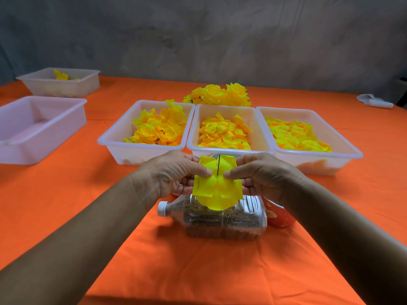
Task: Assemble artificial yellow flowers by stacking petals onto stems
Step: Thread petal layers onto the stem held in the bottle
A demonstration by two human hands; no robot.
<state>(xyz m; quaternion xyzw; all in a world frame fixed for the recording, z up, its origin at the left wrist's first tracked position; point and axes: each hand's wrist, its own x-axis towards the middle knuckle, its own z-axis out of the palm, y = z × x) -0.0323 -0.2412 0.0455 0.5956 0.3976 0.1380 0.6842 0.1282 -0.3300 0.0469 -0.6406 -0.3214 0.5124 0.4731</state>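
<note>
A yellow petal layer (217,187) is held up above the table's middle, threaded on a thin dark stem wire (218,165) that pokes up through its centre. My left hand (174,172) pinches the petal's left side with thumb on top. My right hand (262,175) pinches its right side the same way. Behind them stand three white trays of loose yellow petals: left tray (114,137), middle tray (195,128), right tray (343,142). A heap of finished yellow flowers (220,94) lies beyond the trays.
A clear plastic bottle (220,219) filled with brown grains lies on its side under the petal, white cap to the left. A red cup (278,215) stands beside it. Two more white trays (33,126) (63,84) sit far left on the orange cloth (198,271). White object (374,101) far right.
</note>
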